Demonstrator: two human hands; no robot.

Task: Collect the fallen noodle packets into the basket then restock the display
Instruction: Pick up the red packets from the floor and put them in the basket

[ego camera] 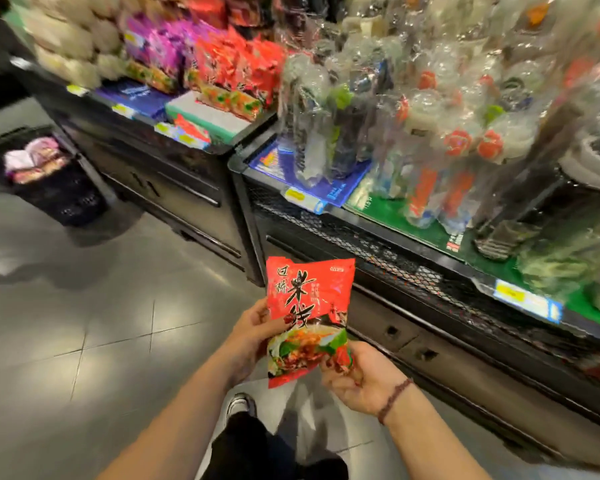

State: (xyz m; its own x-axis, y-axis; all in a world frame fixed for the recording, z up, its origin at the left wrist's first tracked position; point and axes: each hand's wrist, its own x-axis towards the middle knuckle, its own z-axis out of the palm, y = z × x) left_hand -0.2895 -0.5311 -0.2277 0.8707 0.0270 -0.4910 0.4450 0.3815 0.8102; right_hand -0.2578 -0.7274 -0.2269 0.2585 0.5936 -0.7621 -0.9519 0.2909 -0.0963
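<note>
The left hand (253, 336) has its grip clamped on the left edge of a red noodle packet (309, 306), about halfway down its length. The right hand (357, 379) pinches the packet's lower right corner, fingers curled into the crinkled wrapper (a beaded bracelet (394, 398) sits on that wrist). Held between both hands, the packet stands upright in the air with its printed front toward the camera. It is over the grey tiled floor (84, 323) and near the dark display cabinet (174, 174). Well apart to the left, a black basket (49, 188) stands on the floor beside the cabinet, with pink and pale packets inside. On the shelf above, more red packets (236, 64) stand in a row beside purple packets (156, 46). Nearer along the shelf are clear-wrapped goods (413, 98), too blurred to tell further.
</note>
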